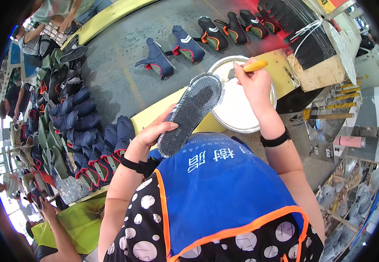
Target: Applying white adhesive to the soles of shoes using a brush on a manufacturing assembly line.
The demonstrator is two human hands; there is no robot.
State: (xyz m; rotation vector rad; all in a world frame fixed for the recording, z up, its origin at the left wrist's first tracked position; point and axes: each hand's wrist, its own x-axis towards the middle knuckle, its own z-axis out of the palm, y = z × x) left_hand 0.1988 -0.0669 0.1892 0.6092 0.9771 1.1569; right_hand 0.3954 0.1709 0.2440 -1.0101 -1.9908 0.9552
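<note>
My left hand point(154, 130) is closed around a shoe upper point(191, 114), turned so its dark grey insole with light edge stitching faces up. The thumb presses on the insole near the lower end. In my right hand point(255, 85) is a brush with a yellow handle point(256, 66), gripped between thumb and fingers. The brush's working end points down over the left side of a round white bucket point(273, 99) of thick white liquid point(237, 105). The upper's far end overlaps the bucket's left edge; whether they touch I cannot tell.
Several shoe uppers point(188, 46) stand in a row along the dark conveyor belt point(132, 52). Stacked navy shoe uppers point(82, 118) fill the left side. Yellow boards point(167, 105) edge the belt. Co-workers sit at the left; one person's hand point(45, 207) holds a shoe. Wire shelves point(346, 196) stand right.
</note>
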